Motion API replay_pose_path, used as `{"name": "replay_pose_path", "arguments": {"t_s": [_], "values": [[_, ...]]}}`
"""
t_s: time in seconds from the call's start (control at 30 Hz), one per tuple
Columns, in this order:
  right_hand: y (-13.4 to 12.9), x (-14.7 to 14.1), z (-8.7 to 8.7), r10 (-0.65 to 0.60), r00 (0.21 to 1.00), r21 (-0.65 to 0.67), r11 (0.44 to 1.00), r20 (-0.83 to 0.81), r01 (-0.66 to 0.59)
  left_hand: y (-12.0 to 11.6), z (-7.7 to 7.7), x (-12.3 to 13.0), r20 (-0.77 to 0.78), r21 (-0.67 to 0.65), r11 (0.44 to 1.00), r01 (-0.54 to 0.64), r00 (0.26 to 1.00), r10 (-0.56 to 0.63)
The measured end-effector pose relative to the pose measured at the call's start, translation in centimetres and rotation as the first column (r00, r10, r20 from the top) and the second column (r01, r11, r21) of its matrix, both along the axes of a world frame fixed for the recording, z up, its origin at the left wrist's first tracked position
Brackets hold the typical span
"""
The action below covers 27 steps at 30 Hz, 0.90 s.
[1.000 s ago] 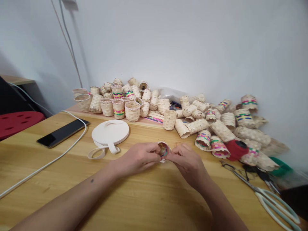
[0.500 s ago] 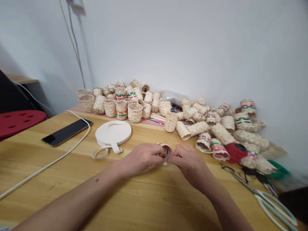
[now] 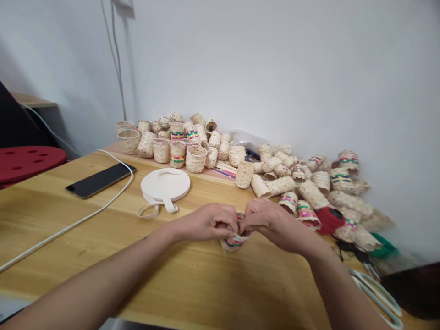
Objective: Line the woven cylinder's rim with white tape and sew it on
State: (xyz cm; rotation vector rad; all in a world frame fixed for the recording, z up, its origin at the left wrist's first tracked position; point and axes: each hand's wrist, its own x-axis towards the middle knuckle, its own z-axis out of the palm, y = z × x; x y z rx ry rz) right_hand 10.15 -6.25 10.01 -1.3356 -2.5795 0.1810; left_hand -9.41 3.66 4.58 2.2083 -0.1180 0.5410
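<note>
Small woven basket pinched at its rim between left hand and right hand, both grips closed, low over the table.

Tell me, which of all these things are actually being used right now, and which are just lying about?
In use:
left hand
right hand
small woven basket, pinched between both hands

Lying about:
pile of baskets
roll of white tape
phone
white cable
red spool
scissors
</note>
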Motion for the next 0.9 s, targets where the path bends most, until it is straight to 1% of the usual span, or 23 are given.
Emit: {"name": "replay_pose_path", "arguments": {"t_s": [0.13, 0.27, 0.37, 0.43, 0.57, 0.73, 0.9], "values": [[0.3, 0.1, -0.6, -0.010, 0.998, -0.070, 0.998, -0.059, 0.006, 0.2, -0.2, 0.2, -0.005, -0.027, 1.000, 0.004, 1.000, -0.004], [0.5, 0.1, -1.0, -0.025, 0.997, -0.099, 0.995, -0.078, 0.018, 0.2, -0.5, 0.3, 0.013, -0.028, 0.999, 0.016, 1.000, -0.016], [0.7, 0.0, -1.0, 0.003, 0.997, -0.103, 0.995, -0.077, -0.011, 0.4, -0.8, 0.5, 0.033, -0.019, 1.000, 0.024, 0.999, -0.023], [0.8, -0.1, -0.9, 0.015, 0.998, -0.086, 0.996, -0.067, -0.020, 0.6, -1.1, 0.6, 0.046, -0.005, 1.000, 0.002, 0.999, -0.002], [1.0, -0.1, -0.9, -0.018, 0.997, -0.035, 0.999, -0.078, 0.015, 1.1, -1.5, 0.8, 0.080, -0.005, 0.999, -0.053, 0.995, 0.053], [1.3, 0.6, -0.9, -0.093, 0.981, -0.158, 0.985, -0.172, 0.066, 1.3, -1.9, 1.0, 0.089, -0.088, 0.992, -0.087, 0.992, 0.095], [1.3, 1.0, -1.6, -0.216, 0.937, -0.198, 0.966, -0.275, 0.165, 1.3, -2.2, 1.2, 0.091, -0.237, 0.970, -0.058, 0.992, 0.082]]}}
